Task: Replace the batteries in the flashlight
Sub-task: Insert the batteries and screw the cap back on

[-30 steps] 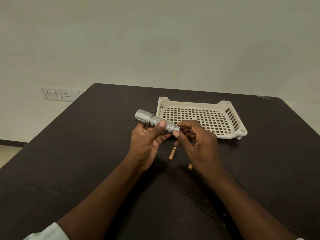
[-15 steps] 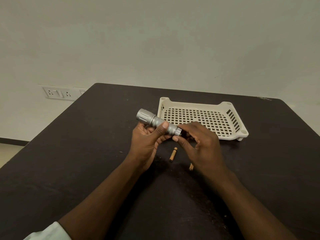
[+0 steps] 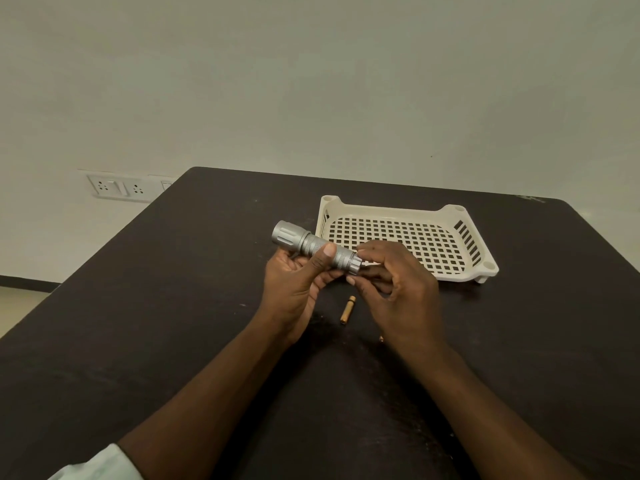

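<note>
My left hand [image 3: 298, 282] grips a silver flashlight [image 3: 311, 244] around its body, above the dark table [image 3: 173, 306], head pointing up-left. My right hand [image 3: 398, 282] has its fingertips at the flashlight's tail end; whatever they pinch there is hidden by the fingers. A small gold battery [image 3: 347, 309] lies on the table just below the two hands. The tip of a second gold battery [image 3: 381, 338] peeks out from under my right wrist.
A cream perforated plastic tray [image 3: 460, 216] sits on the table behind my right hand, with nothing in it. Wall sockets [image 3: 119, 187] are on the wall at left. The table's left edge runs diagonally toward me.
The flashlight and both hands stayed almost in place. My right fingers shifted slightly around the tail end of the flashlight.
</note>
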